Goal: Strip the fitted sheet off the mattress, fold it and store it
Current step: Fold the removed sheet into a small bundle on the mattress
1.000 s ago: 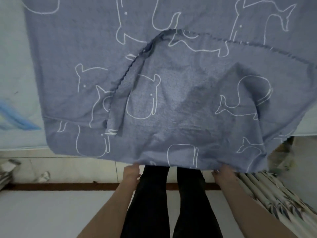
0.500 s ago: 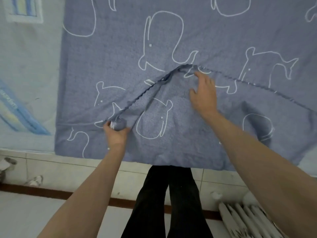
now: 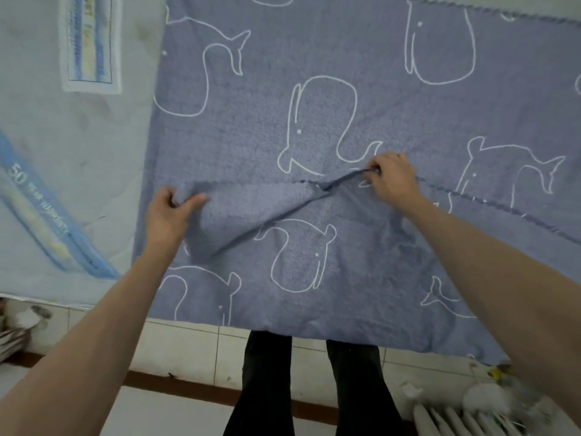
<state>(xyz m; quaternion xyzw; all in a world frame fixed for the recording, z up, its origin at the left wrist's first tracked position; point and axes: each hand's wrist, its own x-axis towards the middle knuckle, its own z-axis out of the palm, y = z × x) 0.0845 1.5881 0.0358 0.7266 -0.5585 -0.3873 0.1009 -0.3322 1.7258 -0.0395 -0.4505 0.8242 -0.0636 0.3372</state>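
The blue fitted sheet [image 3: 361, 73], printed with white whale outlines, lies spread over the pale mattress [image 3: 63, 171], its near edge hanging over the mattress side. My left hand [image 3: 171, 212] grips a bunched corner of the sheet's turned-over flap at the left. My right hand [image 3: 393, 180] pinches the gathered elastic hem near the middle, where the hem runs off to the right. A taut diagonal crease stretches between the two hands.
The mattress shows a sewn label [image 3: 89, 42] and a blue warranty stripe [image 3: 47, 221] at the left. Below are a tiled bed base [image 3: 195, 344], my dark-trousered legs [image 3: 308, 388], a white radiator [image 3: 471, 420] at the bottom right, and clutter at the left edge.
Both hands have moved up from the sheet's near edge onto its top. The left has carried its bunched corner up and leftward; the right, flat on the hem before, now pinches it.
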